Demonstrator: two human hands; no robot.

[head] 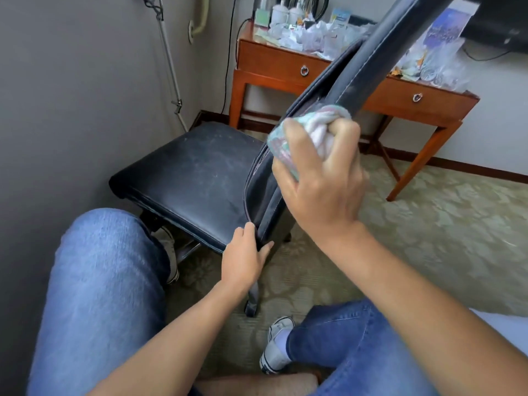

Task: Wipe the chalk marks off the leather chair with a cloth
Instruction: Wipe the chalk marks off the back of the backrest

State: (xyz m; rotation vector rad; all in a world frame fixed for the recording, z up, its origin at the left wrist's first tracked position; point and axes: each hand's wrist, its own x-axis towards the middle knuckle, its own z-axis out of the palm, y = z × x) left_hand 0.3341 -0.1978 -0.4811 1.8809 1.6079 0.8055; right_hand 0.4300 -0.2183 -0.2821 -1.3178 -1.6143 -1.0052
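Note:
A dark leather chair stands in front of me, its seat dusted with pale chalky smears. The backrest rises slanting to the upper right, seen edge-on. My right hand grips a bunched cloth, pastel green, pink and white, and presses it against the backrest's side edge about halfway up. My left hand holds the chair where the seat meets the backrest, fingers on the seat side and thumb round the rear edge.
A wooden desk with two ring-pull drawers stands behind the chair, piled with cups, crumpled paper and bags. A grey wall lies close on the left. My knees in jeans flank the chair on patterned carpet.

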